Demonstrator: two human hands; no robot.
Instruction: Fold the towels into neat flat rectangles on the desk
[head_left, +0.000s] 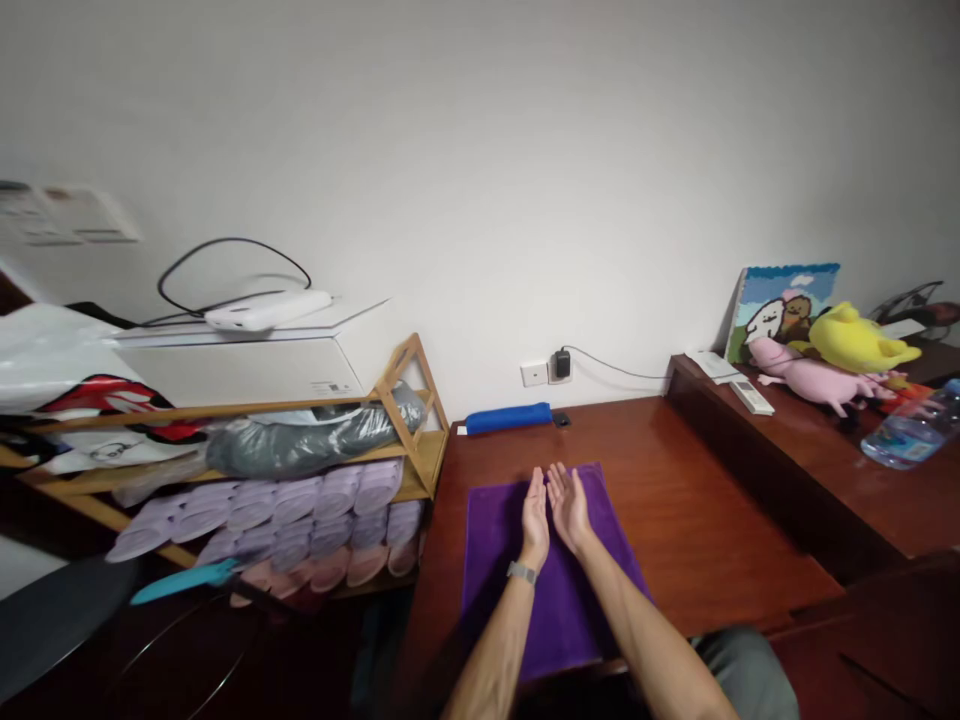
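- Nearest the camera are the forearms (495, 640), entering from the bottom edge, with a grey knee (750, 670) right of them.
- At far left, a wooden rack (427, 455) holds a white box (240, 365) on top and slippers (285, 500) below; its right end stands beside the table's (705, 500) left edge.
- The purple cloth (559, 610) lies on the table, left of its middle: a narrow strip of wood at its left, a wide stretch at its right, its near edge by the table's front edge.
- At the back edge, by the wall, lies a blue roll (508, 418).
- The left hand (535, 525), with a watch (522, 572), is over the cloth, palm showing; its grip is open, fingers straight, holding nothing.
- The right hand (570, 507) matches it just beside, grip spread and holding nothing. Whether either touches the cloth, I cannot tell.
- At right, a raised counter (832, 470) bounds the table, with toys (814, 380) and a bottle (904, 435).
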